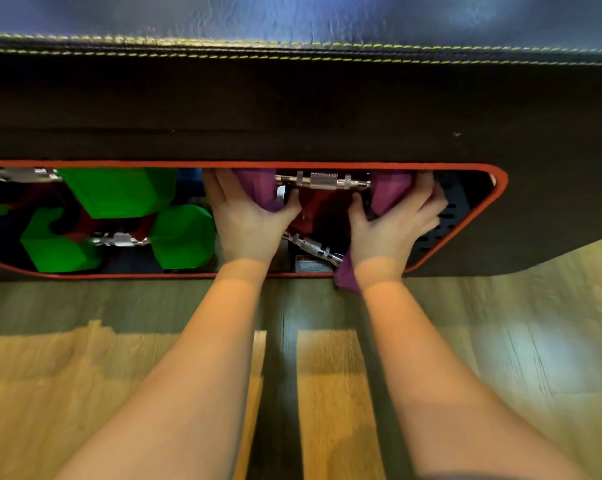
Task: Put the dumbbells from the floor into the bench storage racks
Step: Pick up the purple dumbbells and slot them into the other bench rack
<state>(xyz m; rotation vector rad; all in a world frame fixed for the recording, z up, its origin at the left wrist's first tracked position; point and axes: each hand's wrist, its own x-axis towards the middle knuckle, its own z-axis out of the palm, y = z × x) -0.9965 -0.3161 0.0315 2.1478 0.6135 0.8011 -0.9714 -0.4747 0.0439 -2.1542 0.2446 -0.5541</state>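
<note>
At the left of the frame, two bright green hexagonal dumbbells (pixel 119 216) already lie stacked inside the red-rimmed storage opening of the black padded bench (pixel 500 188), their knurled chrome handles running roughly left to right. In the centre, the left hand (pixel 249 220) is wrapped around the left head of a purple hexagonal dumbbell with a chrome handle (pixel 322 181), and at centre right the right hand (pixel 393 220) clasps the other purple head, so both hands are closed on it. This dumbbell sits high in the opening, just under the upper rim, its long axis level and parallel to the bench edge, heads pointing left and right. To seat it well, I would keep it level, ease both ends in together so neither head catches the rim, and lower it until the rack takes the weight before the fingers slide out. A second purple dumbbell (pixel 346 275) lies tilted beneath, its near head poking out over the wooden plank floor (pixel 327 393).
</note>
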